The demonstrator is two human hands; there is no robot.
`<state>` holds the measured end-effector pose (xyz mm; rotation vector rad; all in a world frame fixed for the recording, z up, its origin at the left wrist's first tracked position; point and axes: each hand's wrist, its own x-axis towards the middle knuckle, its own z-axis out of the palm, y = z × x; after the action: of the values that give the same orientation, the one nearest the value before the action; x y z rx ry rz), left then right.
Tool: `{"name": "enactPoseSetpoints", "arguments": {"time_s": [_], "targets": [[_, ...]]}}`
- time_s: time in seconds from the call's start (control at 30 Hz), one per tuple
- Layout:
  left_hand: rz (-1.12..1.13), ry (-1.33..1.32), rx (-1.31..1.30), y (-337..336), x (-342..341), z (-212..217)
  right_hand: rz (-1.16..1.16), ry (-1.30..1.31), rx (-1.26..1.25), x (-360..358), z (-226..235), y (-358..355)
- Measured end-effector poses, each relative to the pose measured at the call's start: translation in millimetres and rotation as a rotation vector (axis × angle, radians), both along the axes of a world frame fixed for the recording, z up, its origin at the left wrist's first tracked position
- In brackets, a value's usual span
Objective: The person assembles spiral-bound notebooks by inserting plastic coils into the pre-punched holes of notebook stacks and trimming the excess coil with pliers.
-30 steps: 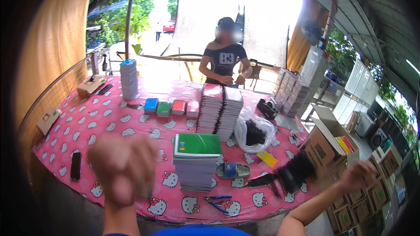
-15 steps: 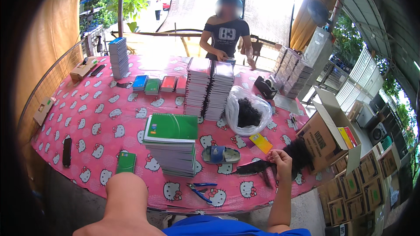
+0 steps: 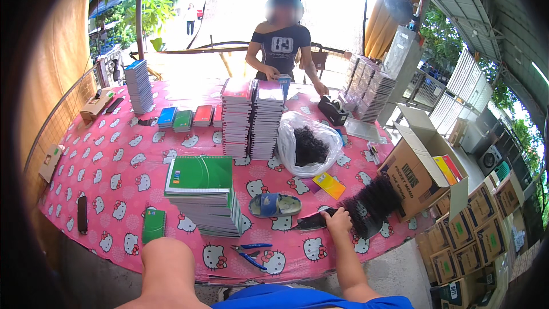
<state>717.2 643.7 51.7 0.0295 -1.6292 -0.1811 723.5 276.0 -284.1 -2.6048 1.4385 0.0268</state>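
Note:
My right hand (image 3: 337, 220) lies at the near right edge of the pink patterned table (image 3: 114, 171), fingers closed on a flat black bundle (image 3: 313, 222). A heap of black curly pieces (image 3: 373, 203) sits just right of it. A blue-grey slipper-shaped object (image 3: 275, 204) and yellow cards (image 3: 329, 185) are close by on the left. Only my left forearm (image 3: 168, 269) shows at the lower edge; the left hand itself is out of the picture. A stack of green notebooks (image 3: 200, 180) stands in front of me.
Blue-handled pliers (image 3: 249, 252) lie at the near edge, with a small green notebook (image 3: 153, 223). Tall notebook stacks (image 3: 251, 117) and a white bag of black curls (image 3: 306, 143) are mid-table. Another person (image 3: 280, 40) stands at the far side. Cardboard boxes (image 3: 417, 174) crowd the right.
My right hand came down from the right onto the black bundle at the table edge. My left hand, raised in front of the camera before, has dropped out of view.

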Motion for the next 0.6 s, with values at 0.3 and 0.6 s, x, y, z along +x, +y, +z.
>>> {"name": "enactPoseSetpoints", "arguments": {"time_s": [0.3,0.6], "targets": [[0.074,-0.031,0.272,14.2,1.8,25.6,-0.087,-0.068,0.074,-26.4,24.0,5.5],[0.001,-0.073,0.061,45.4,10.4,8.9,-0.102,-0.416,-0.002,-21.8,-9.8,25.3]]}}
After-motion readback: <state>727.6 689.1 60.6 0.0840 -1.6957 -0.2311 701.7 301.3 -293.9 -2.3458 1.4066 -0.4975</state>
